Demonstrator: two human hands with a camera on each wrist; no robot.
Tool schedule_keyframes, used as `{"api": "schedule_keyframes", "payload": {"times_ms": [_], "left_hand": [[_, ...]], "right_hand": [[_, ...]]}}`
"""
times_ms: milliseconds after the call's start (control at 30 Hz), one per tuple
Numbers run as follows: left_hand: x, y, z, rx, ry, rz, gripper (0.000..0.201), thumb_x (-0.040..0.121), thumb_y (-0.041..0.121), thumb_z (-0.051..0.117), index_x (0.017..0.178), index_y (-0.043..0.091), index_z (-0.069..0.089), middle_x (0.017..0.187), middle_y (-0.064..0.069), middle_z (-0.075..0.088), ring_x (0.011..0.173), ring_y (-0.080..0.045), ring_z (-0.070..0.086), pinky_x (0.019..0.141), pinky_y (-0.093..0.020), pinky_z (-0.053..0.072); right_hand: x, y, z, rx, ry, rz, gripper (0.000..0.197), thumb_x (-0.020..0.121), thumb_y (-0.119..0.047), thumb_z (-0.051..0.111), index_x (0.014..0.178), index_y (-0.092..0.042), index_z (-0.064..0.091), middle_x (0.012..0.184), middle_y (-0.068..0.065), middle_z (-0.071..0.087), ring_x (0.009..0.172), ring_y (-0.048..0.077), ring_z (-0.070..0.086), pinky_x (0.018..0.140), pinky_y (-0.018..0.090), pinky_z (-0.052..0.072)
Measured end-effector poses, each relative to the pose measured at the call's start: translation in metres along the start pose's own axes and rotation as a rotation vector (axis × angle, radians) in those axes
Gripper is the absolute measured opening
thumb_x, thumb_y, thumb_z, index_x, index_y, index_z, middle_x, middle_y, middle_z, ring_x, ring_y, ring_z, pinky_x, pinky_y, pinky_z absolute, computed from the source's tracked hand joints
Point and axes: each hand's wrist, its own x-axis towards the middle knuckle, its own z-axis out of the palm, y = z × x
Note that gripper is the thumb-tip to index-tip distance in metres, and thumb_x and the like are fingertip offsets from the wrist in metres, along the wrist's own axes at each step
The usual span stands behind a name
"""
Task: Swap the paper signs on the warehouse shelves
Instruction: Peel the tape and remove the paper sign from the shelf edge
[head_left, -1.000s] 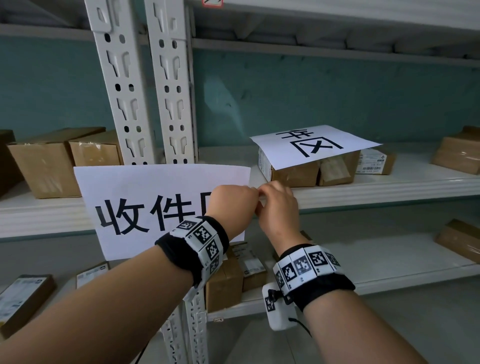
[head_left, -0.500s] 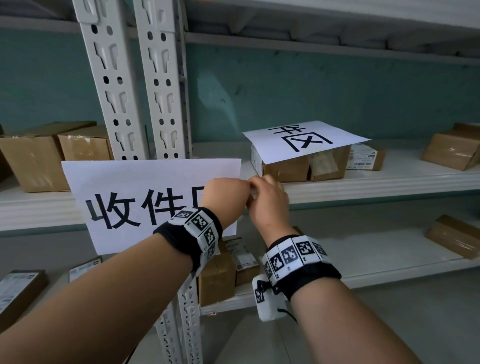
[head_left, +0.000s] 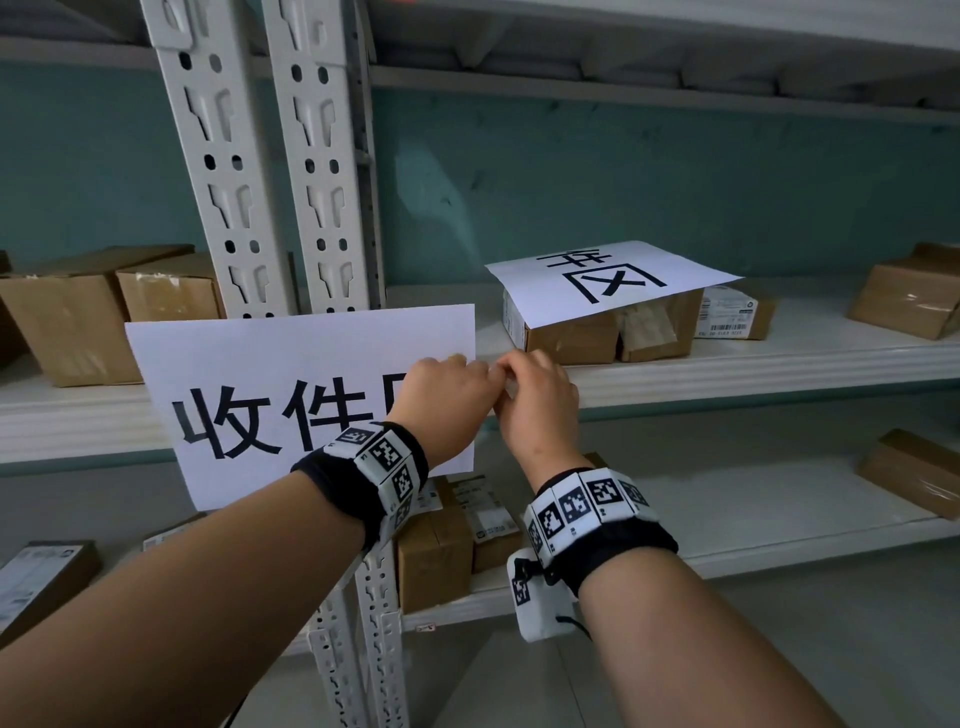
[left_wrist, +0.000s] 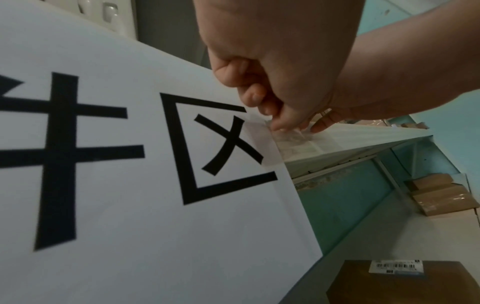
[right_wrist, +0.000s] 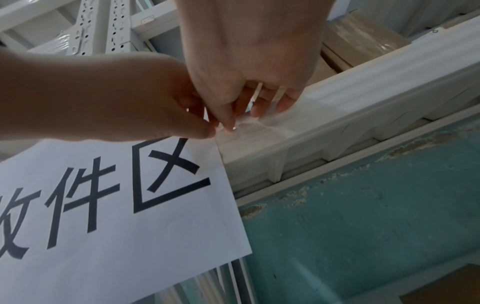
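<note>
Sign (head_left: 270, 395) unchanged on shelf front edge (head_left: 727, 374) | I keep left hand (head_left: 447, 400), right hand (head_left: 540, 405) pinching tape (right_wrist: 249, 127) | swap unfinished

White metal shelving (head_left: 332, 156) stands against a teal wall (head_left: 623, 171).

bare forearms | black wristbands (head_left: 363, 483) | white square-code tags (head_left: 582, 506)
</note>
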Motion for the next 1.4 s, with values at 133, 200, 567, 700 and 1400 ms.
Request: {"api": "schedule_keyframes", "payload": {"times_ms": [133, 200, 567, 700, 1400], "left_hand": [[-0.001, -0.005, 0.006, 0.084, 0.26, 0.078, 0.024, 0.068, 0.01, 0.055, 0.088, 0.014, 0.068, 0.077, -0.001, 0.061, 0.071, -0.023, 0.058, 0.058, -0.03, 0.035], [-0.003, -0.003, 0.003, 0.11, 0.246, 0.096, 0.037, 0.074, 0.008, 0.036, 0.092, 0.013, 0.068, 0.084, -0.002, 0.06, 0.075, -0.023, 0.056, 0.06, -0.031, 0.034], [0.001, 0.021, -0.024, 0.086, -0.042, -0.019, 0.034, 0.096, 0.007, 0.042, 0.13, 0.007, 0.038, 0.116, -0.007, 0.05, 0.093, -0.021, 0.058, 0.041, -0.027, 0.017], [0.001, 0.021, -0.028, 0.084, -0.124, -0.065, 0.032, 0.094, 0.002, 0.041, 0.126, 0.005, 0.045, 0.114, -0.007, 0.05, 0.087, -0.02, 0.061, 0.04, -0.027, 0.016], [0.012, 0.024, -0.03, 0.061, -0.192, -0.055, 0.03, 0.094, -0.002, 0.038, 0.122, 0.002, 0.05, 0.112, -0.01, 0.053, 0.09, -0.023, 0.064, 0.044, -0.026, 0.024]], "right_hand": [[-0.001, -0.001, 0.0, -0.028, -0.034, 0.019, 0.017, 0.086, -0.018, 0.06, 0.103, -0.019, 0.064, 0.103, 0.003, 0.057, 0.104, 0.026, 0.051, 0.086, 0.037, 0.036], [0.0, -0.001, -0.004, -0.002, -0.069, 0.055, 0.013, 0.088, -0.019, 0.058, 0.098, -0.016, 0.065, 0.103, 0.005, 0.057, 0.105, 0.026, 0.051, 0.087, 0.037, 0.036], [-0.003, -0.007, -0.019, 0.125, -0.179, 0.128, 0.016, 0.088, -0.009, 0.045, 0.09, -0.018, 0.059, 0.109, 0.006, 0.056, 0.103, 0.03, 0.053, 0.09, 0.046, 0.043], [-0.004, -0.007, -0.02, 0.121, -0.196, 0.121, 0.024, 0.091, -0.012, 0.043, 0.106, -0.016, 0.061, 0.112, 0.006, 0.056, 0.105, 0.03, 0.053, 0.092, 0.047, 0.043], [-0.002, 0.001, -0.017, 0.17, -0.185, 0.081, 0.027, 0.09, -0.01, 0.044, 0.108, -0.015, 0.063, 0.111, 0.007, 0.057, 0.103, 0.03, 0.055, 0.09, 0.048, 0.046]]}}
